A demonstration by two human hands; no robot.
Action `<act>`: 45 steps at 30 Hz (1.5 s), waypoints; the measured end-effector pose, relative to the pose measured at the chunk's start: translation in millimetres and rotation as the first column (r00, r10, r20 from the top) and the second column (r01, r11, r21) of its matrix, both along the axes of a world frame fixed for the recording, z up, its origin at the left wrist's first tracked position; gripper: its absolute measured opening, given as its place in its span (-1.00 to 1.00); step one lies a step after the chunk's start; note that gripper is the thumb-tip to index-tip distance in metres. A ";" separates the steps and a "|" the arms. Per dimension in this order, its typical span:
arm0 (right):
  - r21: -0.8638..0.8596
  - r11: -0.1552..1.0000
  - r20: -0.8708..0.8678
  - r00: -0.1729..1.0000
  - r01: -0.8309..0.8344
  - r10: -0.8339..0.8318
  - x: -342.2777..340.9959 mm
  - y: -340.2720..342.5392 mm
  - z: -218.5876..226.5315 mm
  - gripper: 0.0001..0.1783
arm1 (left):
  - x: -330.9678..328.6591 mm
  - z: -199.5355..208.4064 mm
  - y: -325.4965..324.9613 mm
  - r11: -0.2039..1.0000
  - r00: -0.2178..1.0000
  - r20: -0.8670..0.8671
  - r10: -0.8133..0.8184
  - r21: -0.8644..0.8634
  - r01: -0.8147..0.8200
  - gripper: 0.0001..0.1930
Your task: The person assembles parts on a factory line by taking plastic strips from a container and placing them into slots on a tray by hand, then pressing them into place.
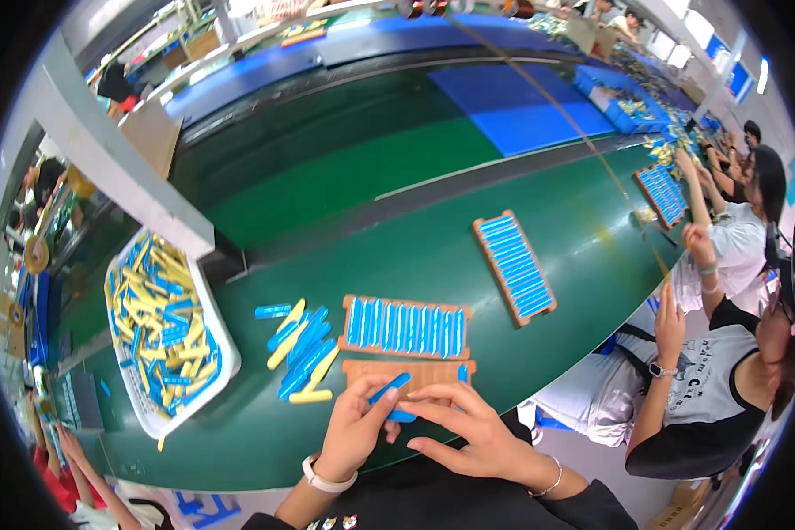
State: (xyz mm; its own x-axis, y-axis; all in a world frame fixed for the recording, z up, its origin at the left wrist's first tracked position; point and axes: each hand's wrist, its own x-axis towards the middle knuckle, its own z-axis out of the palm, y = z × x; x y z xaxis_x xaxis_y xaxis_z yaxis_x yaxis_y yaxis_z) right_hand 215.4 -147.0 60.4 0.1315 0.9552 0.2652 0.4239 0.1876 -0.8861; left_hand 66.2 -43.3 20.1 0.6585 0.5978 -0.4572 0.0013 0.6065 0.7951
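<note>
In front of my body, my left hand (355, 422) is closed on a slim blue stick-shaped piece (400, 382), gripped between thumb and fingers. My right hand (473, 428) reaches in from the other side, its fingertips at more blue plastic by the left fingers and its thumb stretched apart. Under the hands lies a brown slotted tray (362, 368) with a bit of blue at its right end. Just beyond it is a second brown tray (406, 329) filled with a row of blue pieces. A loose pile of blue and yellow pieces (305, 353) lies left of the trays.
A white basket (225, 353) heaped with blue and yellow pieces stands at the left, by a grey post (124, 150). Another filled tray (514, 267) lies farther right on the green table (397, 247). Co-workers sit along the right edge, one person's arm (667, 344) close by.
</note>
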 end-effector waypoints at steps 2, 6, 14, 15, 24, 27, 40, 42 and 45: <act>-0.044 0.997 0.071 0.996 0.064 -0.060 -13.7 -12.4 -20.3 -0.54 | 0.7 -2.7 -3.1 1.000 0.999 0.032 0.018 0.006 -0.019 -0.78; 0.067 0.963 0.171 0.948 0.262 -0.269 -24.8 -24.6 -44.2 -0.69 | 1.3 -7.4 -6.7 0.995 0.988 -0.126 -0.095 0.012 0.097 -0.79; 0.291 0.902 0.656 0.621 0.317 -0.430 -6.9 -51.5 -52.6 -0.86 | 0.1 -11.3 -1.3 0.979 0.991 -0.131 -0.032 0.196 0.058 -0.78; 0.286 0.903 0.657 0.620 0.321 -0.428 -6.0 -52.1 -50.9 -0.86 | -2.6 -13.2 0.1 0.980 0.991 -0.132 -0.036 0.190 0.061 -0.78; 0.045 0.942 0.855 0.475 0.333 -0.208 -5.1 -38.0 -57.8 -0.84 | 17.0 -13.8 -0.1 0.910 0.947 -0.310 -0.088 0.361 0.203 -0.87; -0.046 0.924 0.883 0.448 0.380 -0.140 -9.0 -37.4 -53.4 -0.68 | 15.3 -23.9 2.8 0.874 0.959 -0.272 -0.076 0.444 0.196 -0.88; -0.016 0.970 0.861 0.497 0.241 -0.110 19.3 -34.4 -55.1 -0.61 | 39.9 -4.2 9.8 0.455 0.836 -0.461 -0.299 0.701 0.549 -0.70; -0.003 0.972 0.853 0.508 0.235 -0.120 18.3 -33.7 -58.4 -0.62 | 38.9 -6.4 9.2 0.437 0.853 -0.459 -0.249 0.733 0.522 -0.70; -0.008 0.969 0.822 0.553 0.247 -0.134 17.7 -37.6 -67.9 -0.63 | 38.5 -2.1 8.2 0.435 0.862 -0.466 -0.198 0.746 0.504 -0.69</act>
